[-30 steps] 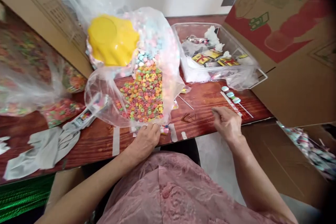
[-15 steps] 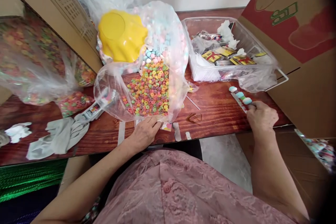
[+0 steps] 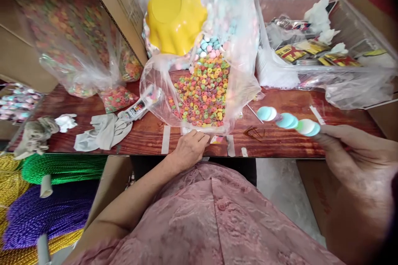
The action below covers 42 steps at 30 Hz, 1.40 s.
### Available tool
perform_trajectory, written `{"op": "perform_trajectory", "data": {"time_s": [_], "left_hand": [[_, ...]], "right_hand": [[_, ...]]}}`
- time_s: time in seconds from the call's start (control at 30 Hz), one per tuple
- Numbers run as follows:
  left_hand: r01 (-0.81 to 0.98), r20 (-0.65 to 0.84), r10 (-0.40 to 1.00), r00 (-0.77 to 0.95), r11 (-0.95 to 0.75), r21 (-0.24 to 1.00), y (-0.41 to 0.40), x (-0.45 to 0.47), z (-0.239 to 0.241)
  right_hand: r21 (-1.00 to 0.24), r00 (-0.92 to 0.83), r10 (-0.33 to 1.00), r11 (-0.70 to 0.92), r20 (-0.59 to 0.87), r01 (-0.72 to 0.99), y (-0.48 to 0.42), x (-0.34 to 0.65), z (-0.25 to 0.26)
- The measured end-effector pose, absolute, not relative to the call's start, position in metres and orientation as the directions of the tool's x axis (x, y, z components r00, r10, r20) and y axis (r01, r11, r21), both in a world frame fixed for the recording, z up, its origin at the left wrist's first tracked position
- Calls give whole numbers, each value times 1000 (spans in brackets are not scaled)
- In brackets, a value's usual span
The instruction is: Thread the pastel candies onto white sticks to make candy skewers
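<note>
My right hand [image 3: 351, 161] is closed, pinching one end of a candy skewer [image 3: 287, 121] strung with blue-and-white round sweets and small green and purple pieces. It is held above the table's right side, pointing left. My left hand [image 3: 191, 147] rests at the front edge of a clear plastic bag [image 3: 241, 70], fingers curled together; what they grip, if anything, is hidden. Inside the bag's open mouth lie many small coloured ring candies [image 3: 202, 95], with pastel round candies [image 3: 211, 47] behind them. A yellow scalloped bowl [image 3: 175, 18] sits upside down on top.
At the right back stands a clear plastic bin [image 3: 311, 66] with packets and tissues. A cardboard box [image 3: 108, 4] with bagged ring candies is at left. Grey gloves [image 3: 104, 132], a white stick [image 3: 253, 112] and brown twist ties [image 3: 253, 132] lie on the table [image 3: 146, 138].
My right hand has lifted the candy skewer off the tabletop and brought it nearer the camera. The view has turned left; my left hand stays at the bag's edge.
</note>
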<state>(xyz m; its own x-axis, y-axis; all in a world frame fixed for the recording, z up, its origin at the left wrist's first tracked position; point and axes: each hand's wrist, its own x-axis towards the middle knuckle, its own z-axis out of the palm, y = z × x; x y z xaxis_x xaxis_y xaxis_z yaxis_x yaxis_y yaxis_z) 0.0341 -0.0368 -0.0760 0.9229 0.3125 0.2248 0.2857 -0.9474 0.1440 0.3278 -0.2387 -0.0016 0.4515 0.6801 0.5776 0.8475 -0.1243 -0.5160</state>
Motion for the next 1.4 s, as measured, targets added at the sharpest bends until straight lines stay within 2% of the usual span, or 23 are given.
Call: {"op": "perform_trajectory", "data": {"time_s": [0.07, 0.13, 0.33, 0.5, 0.63, 0.73, 0.87, 0.97, 1.17, 1.23, 1.4], "left_hand": [[277, 175, 308, 935, -944, 180, -37, 30, -73], [281, 170, 317, 933, -937, 205, -35, 29, -75], [299, 302, 405, 863, -891, 341, -36, 34, -91], [332, 290, 445, 848, -870, 364, -42, 36, -89], [396, 248, 471, 847, -869, 298, -50, 41, -79], [401, 274, 461, 844, -882, 248, -53, 43, -76], [365, 361, 392, 846, -920, 144, -53, 41, -81], [322, 371, 331, 868, -943, 87, -52, 38, -86], [436, 241, 446, 862, -895, 98, -57, 39, -79], [441, 239, 464, 853, -886, 145, -56, 39, -78], [419, 276, 538, 797, -820, 389, -49, 36, -85]], "right_hand": [[-538, 347, 731, 32, 587, 842, -227, 314, -4], [-552, 292, 773, 89, 563, 829, -219, 306, -11], [-651, 354, 822, 26, 445, 758, -224, 301, -31], [-736, 511, 772, -83, 378, 671, -242, 302, -45], [-763, 516, 784, -87, 344, 640, -243, 298, -55], [-765, 463, 818, -42, 343, 642, -238, 294, -57], [-774, 423, 846, -19, 326, 634, -235, 292, -58], [-773, 426, 845, -23, 323, 634, -238, 293, -60], [-766, 429, 840, -24, 333, 642, -243, 291, -66], [-765, 419, 848, -25, 325, 644, -243, 289, -67], [-761, 391, 868, -24, 306, 649, -240, 285, -64]]}}
